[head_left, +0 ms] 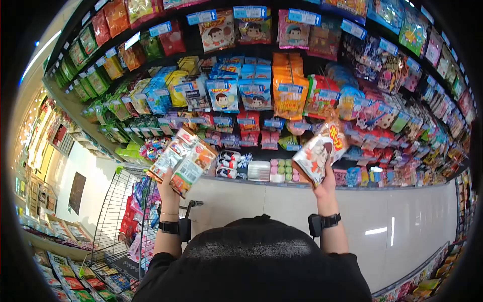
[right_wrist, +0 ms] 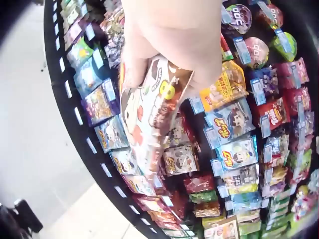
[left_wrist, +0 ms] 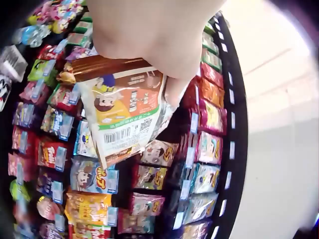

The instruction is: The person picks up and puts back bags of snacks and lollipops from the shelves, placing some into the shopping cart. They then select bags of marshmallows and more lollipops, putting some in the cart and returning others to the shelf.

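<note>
My left hand (head_left: 168,189) grips a candy bag (head_left: 190,170) with its printed back showing. In the left wrist view that bag (left_wrist: 124,107) has a brown edge, an orange panel, a cartoon figure and a barcode. On the other side, my right hand (head_left: 325,184) holds a brown and white candy bag (head_left: 314,158) with a red and yellow logo, its cartoon front partly turned up. Up close, thumb and fingers pinch this bag (right_wrist: 149,112) by its edge. Both bags are held in front of the shelves, apart from each other.
Tall shelves carry rows of hanging candy bags (head_left: 290,90) with blue price tags. A wire shopping cart (head_left: 108,214) with colourful packs stands at my left. Boxes of small round items (head_left: 284,170) line the lowest shelf above the pale tiled floor (head_left: 261,201).
</note>
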A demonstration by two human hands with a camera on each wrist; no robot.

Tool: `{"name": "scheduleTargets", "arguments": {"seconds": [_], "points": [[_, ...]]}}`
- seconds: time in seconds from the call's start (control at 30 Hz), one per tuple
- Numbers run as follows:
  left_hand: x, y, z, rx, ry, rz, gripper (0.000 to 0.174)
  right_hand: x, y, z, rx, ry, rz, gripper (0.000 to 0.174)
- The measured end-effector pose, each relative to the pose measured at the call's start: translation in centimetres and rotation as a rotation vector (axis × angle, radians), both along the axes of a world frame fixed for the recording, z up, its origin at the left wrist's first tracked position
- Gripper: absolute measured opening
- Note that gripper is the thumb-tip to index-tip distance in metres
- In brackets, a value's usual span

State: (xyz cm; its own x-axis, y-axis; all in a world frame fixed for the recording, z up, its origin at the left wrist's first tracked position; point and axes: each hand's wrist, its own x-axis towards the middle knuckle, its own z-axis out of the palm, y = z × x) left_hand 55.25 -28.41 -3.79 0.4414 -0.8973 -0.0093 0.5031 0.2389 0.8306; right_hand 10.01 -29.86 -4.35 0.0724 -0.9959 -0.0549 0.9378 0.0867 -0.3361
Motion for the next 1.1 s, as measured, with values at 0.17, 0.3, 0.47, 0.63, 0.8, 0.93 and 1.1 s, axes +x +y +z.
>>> {"name": "scheduleTargets", "arguments": {"seconds": [0.17,0.3,0.47,0.63,0.8,0.93,1.1], "points": [[-1.9,-1.2,0.9,0.048,0.282,-0.118,0.032,0.1,-1.6,-2.6,0.04,-0.213,0.002,0.042],[0.3,-3.4,-3.4,0.112,0.238,-0.113,0.031,4.6,-3.7,0.4,-0.192,0.075,0.018,0.05],[4.8,-7.1,-4.2,0.068,0.264,-0.107,0.037,7.3,-11.9,4.5,-0.117,0.142,0.074,0.042],[12.0,-13.0,-4.3,-0.059,0.439,0.043,0.046,14.8,-19.8,10.5,-0.064,0.258,0.06,0.039],[20.1,-16.9,-4.9,-0.469,0.442,-0.285,0.049,20.4,-29.7,14.3,-0.128,0.866,-0.321,0.03],[24.7,-18.7,-5.9,-0.228,0.408,-0.059,0.048,24.3,-34.9,16.7,-0.331,0.969,-0.445,0.027],[28.0,-20.0,-7.9,-0.262,0.423,-0.097,0.049,27.5,-36.2,19.6,-0.389,0.964,-0.424,0.029]]}}
